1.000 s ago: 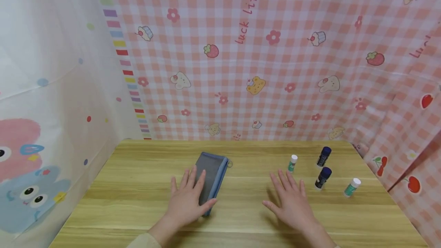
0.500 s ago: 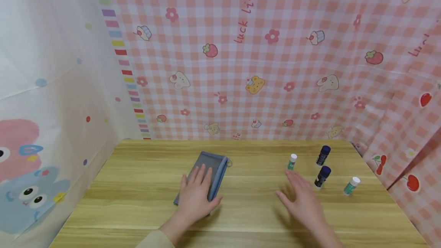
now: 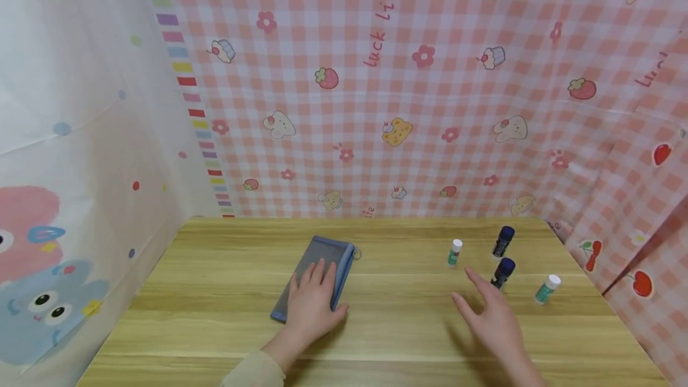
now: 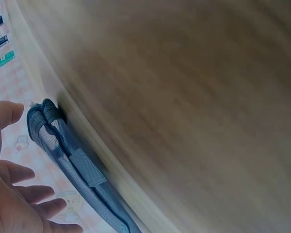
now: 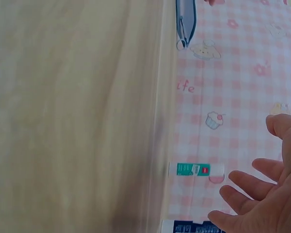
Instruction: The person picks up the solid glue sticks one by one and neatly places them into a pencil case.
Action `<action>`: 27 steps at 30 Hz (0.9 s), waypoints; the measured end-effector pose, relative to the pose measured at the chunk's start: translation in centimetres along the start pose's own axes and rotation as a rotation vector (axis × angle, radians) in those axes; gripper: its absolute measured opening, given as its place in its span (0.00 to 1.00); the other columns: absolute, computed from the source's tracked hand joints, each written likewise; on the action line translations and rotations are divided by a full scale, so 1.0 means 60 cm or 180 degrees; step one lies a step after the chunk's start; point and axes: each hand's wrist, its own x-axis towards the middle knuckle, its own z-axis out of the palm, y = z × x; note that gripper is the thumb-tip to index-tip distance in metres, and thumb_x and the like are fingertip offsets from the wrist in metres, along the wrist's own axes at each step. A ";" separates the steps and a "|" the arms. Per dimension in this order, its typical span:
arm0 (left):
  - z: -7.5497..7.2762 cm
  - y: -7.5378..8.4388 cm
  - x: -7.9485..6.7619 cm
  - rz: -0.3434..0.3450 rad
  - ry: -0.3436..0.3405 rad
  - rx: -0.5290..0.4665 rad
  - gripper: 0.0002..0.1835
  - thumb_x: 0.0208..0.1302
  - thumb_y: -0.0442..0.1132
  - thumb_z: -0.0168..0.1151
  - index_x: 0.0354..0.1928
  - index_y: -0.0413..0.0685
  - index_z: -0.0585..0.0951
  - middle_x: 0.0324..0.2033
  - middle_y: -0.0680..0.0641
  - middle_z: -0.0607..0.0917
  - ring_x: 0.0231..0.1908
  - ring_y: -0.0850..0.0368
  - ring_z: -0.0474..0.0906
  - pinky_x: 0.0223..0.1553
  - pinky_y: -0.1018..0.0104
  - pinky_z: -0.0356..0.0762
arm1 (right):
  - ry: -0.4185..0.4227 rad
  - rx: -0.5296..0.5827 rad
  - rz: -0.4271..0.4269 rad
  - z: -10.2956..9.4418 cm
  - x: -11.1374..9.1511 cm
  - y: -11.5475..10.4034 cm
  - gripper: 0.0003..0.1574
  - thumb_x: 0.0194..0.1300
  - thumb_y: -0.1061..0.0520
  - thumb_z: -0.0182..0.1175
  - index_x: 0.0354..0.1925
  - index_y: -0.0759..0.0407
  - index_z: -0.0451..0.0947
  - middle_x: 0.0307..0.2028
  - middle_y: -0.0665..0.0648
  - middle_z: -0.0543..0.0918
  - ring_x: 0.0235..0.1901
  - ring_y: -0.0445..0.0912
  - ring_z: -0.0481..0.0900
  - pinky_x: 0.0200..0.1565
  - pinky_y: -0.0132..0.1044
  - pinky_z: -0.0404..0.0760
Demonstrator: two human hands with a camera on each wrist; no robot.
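Note:
A grey mesh zipper pouch [image 3: 325, 251] with blue edging lies flat on the wooden table. Over its near right part is my left hand [image 3: 313, 306], fingers spread and straight; the left wrist view shows them just above the pouch [image 4: 70, 158], holding nothing. My right hand [image 3: 498, 322] hovers near the glue sticks, thumb apart from the extended fingers. A green glue stick with a white cap [image 3: 454, 253] stands ahead and left of it. Its fingertips overlap the nearer dark-blue-capped glue stick [image 3: 504, 271] in the head view. In the right wrist view the green glue stick [image 5: 193, 169] is beside the fingers.
Another dark-blue-capped glue stick [image 3: 503, 242] stands farther back, and a second green, white-capped one [image 3: 547, 289] at the right. The wooden table [image 3: 215, 291] ends at a pink checked cloth [image 3: 355, 112] behind, with a white cartoon-printed cloth [image 3: 97, 154] on the left.
My left hand has shifted right and slightly nearer over the pouch. The right hand has moved right, turned on its side, toward the dark-blue-capped glue sticks. The pouch and glue sticks stay put.

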 end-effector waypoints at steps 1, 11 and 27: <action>0.000 0.001 0.001 -0.0013 -0.0018 0.0001 0.46 0.53 0.61 0.70 0.69 0.43 0.71 0.67 0.34 0.69 0.66 0.35 0.64 0.61 0.29 0.57 | 0.0039 0.0005 0.0000 -0.002 -0.001 0.003 0.37 0.67 0.49 0.65 0.67 0.67 0.69 0.60 0.73 0.74 0.58 0.70 0.71 0.56 0.67 0.67; 0.004 0.002 0.009 -0.0176 -0.0191 0.0019 0.44 0.55 0.59 0.69 0.70 0.42 0.70 0.68 0.35 0.68 0.67 0.35 0.63 0.61 0.29 0.57 | 0.0130 0.0041 0.0209 -0.028 -0.011 0.020 0.34 0.68 0.51 0.64 0.64 0.70 0.71 0.58 0.74 0.76 0.57 0.70 0.72 0.56 0.65 0.68; 0.011 -0.003 0.011 -0.0333 -0.0364 -0.0144 0.39 0.59 0.52 0.67 0.69 0.41 0.70 0.68 0.34 0.67 0.68 0.34 0.61 0.59 0.26 0.57 | 0.0099 0.0217 0.0730 -0.053 -0.008 0.049 0.35 0.72 0.47 0.59 0.66 0.70 0.67 0.60 0.74 0.74 0.58 0.69 0.72 0.55 0.66 0.68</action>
